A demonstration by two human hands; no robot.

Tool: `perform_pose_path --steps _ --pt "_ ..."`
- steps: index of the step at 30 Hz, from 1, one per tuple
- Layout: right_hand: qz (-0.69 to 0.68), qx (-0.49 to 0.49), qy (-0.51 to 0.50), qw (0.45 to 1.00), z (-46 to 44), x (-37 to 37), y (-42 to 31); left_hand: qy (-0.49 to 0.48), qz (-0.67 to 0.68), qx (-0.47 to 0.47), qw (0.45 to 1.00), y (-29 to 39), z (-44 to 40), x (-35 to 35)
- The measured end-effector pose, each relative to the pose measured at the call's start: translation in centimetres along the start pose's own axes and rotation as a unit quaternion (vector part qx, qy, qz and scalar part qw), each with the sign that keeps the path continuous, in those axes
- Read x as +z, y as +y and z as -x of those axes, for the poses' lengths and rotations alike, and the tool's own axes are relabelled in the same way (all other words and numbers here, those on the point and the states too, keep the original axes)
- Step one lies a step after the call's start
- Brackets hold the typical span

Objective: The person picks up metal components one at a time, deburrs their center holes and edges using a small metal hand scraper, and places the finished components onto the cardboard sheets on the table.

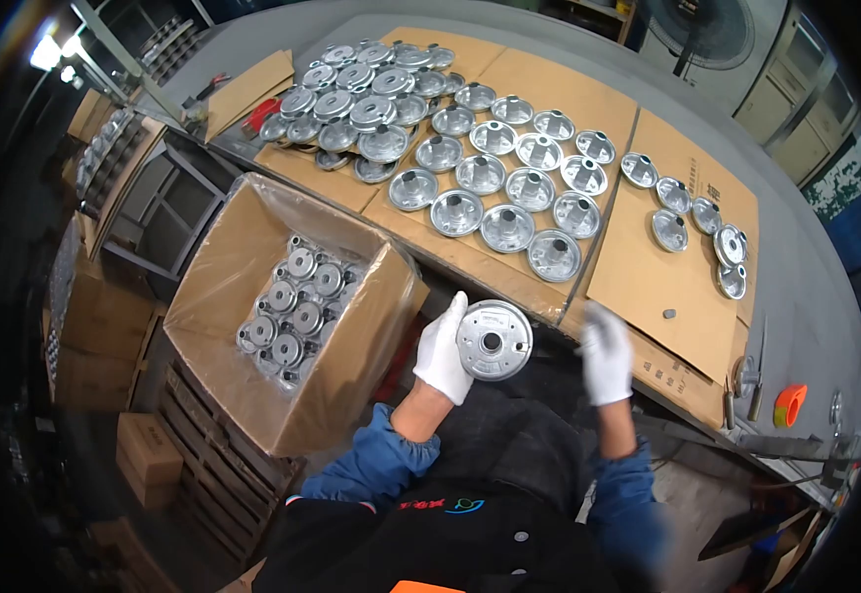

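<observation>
Workbench (pixel 808 296) fills the far side of our view, and we see cardboard sheets (pixel 638 282) laid flat across it, probably to spare metal from scratches. At the person's left, just beside the bench, we find an open carton (pixel 356 361) whose clear plastic lining likely keeps dust off the metal parts (pixel 282 295) packed close inside, a spacing that should limit knocking. On the cardboard we notice a stacked group of discs (pixel 371 114) at the left, saving room, and looser rows of discs (pixel 506 227) beside it, perhaps spread so each can be lifted separately.

We see the gloved left hand (pixel 443 358) gripping a cast-metal hub disc (pixel 494 321) by its edge, in front of the bench; we judge that this side hold leaves the broad face and central hole unobstructed. The gloved right hand (pixel 606 354) hangs near the bench's front edge, blurred; we see nothing in it and cannot tell how far its fingers curl. A small grey plug (pixel 669 313) lies on the cardboard beyond it.
</observation>
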State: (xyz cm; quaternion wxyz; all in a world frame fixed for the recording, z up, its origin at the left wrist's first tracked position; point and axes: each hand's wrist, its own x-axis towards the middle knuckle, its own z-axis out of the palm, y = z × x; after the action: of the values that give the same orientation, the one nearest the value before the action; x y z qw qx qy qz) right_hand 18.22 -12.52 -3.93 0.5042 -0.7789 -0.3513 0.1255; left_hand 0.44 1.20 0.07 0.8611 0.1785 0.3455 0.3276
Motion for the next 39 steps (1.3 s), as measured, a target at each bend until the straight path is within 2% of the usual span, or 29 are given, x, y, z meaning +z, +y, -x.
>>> perform_pose_path --steps 2,3,7,8,10,11,13,18,21,23,25,27,30,31,33,35,38,39 --pt "0.127 -0.072 0.103 0.984 -3.0 -3.6 3.6 0.022 -0.024 0.020 0.999 0.4 -0.1 -0.3" --pt "0.325 -0.112 0.124 0.931 -4.3 -5.8 4.5 0.040 -0.048 0.037 0.997 0.7 -0.2 -0.4" --pt "0.499 -0.054 0.116 0.857 -6.1 -10.2 8.8 0.064 -0.144 0.107 0.982 1.3 -0.6 -1.1" --pt "0.497 -0.057 0.113 0.858 -5.7 -10.4 9.4 0.077 -0.158 0.123 0.977 1.3 -0.8 -1.1" --pt "0.447 0.021 0.019 0.894 -5.0 -10.8 9.6 0.077 -0.162 0.132 0.975 1.5 -0.9 -1.3" --pt "0.446 0.018 0.016 0.895 -4.5 -10.9 10.4 0.073 -0.166 0.138 0.974 1.6 -0.9 -1.4" --pt "0.444 -0.024 0.067 0.893 -3.9 -10.6 11.0 0.065 -0.177 0.139 0.972 1.6 -1.3 -2.0" --pt "0.441 0.019 0.086 0.893 -4.1 -10.4 11.3 0.057 -0.170 0.125 0.976 1.6 -1.2 -1.5" --pt "0.393 0.031 0.121 0.911 -4.3 -10.0 11.7 0.070 -0.130 0.116 0.982 1.5 -1.0 -1.0" --pt "0.192 0.103 0.123 0.968 -4.3 -8.8 10.1 0.077 -0.134 0.125 0.980 1.4 -1.0 -1.1" --pt "0.088 0.132 0.075 0.984 -3.8 -7.5 8.9 0.080 -0.134 0.126 0.980 1.2 -0.9 -1.0" --pt "0.017 0.102 0.047 0.994 -2.7 -5.4 6.3 0.082 -0.136 0.126 0.979 1.2 -0.7 -0.9" --pt "-0.156 0.142 0.003 0.978 -0.5 -2.1 -1.8 0.087 -0.197 0.152 0.965 0.9 -0.6 -0.7" --pt "-0.227 0.127 -0.021 0.965 0.1 -1.1 -2.6 0.087 -0.194 0.154 0.965 0.7 -0.8 -0.9" --pt "-0.285 0.149 -0.054 0.945 1.1 0.4 -4.8 0.087 -0.192 0.156 0.965 0.5 -0.8 -0.7" --pt "-0.300 0.154 -0.075 0.939 2.0 1.5 -7.3 0.097 -0.089 0.142 0.981 0.3 -0.5 0.1" --pt "-0.236 0.089 -0.060 0.966 3.2 3.3 -7.9 0.080 -0.154 0.152 0.973 0.1 0.2 0.1" --pt "-0.167 -0.027 -0.038 0.985 3.2 4.0 -7.6 0.077 -0.155 0.150 0.973 0.0 0.4 0.5"
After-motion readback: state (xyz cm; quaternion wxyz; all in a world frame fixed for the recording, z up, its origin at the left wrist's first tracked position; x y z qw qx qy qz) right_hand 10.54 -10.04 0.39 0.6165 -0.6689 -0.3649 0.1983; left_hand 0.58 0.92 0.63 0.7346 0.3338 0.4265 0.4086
